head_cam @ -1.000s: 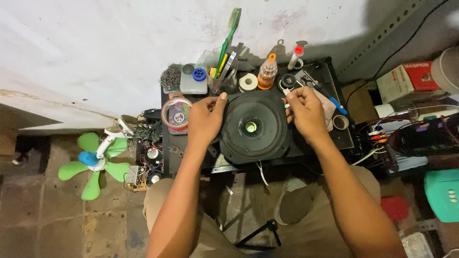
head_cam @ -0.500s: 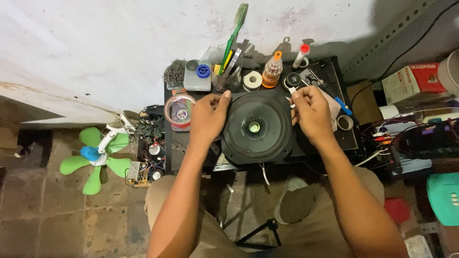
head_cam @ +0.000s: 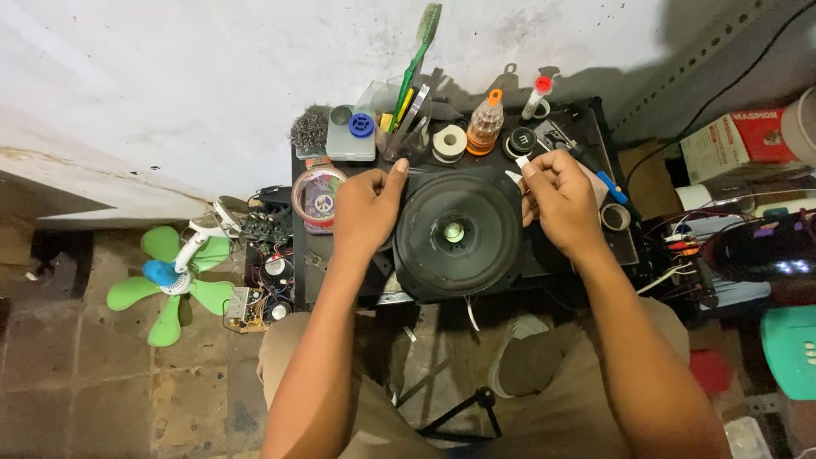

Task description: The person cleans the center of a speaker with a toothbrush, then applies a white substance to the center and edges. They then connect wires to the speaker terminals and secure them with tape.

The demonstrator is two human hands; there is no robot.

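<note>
Speaker check: round black loudspeaker cone point(head_cam: 457, 234) sits face-up on the small dark worktable point(head_cam: 586, 255). Left hand point(head_cam: 365, 208) rests flat on its left rim, gripping nothing; right hand point(head_cam: 557, 200) pinches a small white strip point(head_cam: 516, 177) (edge of rim).

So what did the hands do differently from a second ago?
Not much. The left hand stayed on the left edge of the black speaker. The right hand shifted slightly by the right edge, still pinching a small white piece in its fingers. The speaker, the bottles and the green fan stayed where they were.
</note>
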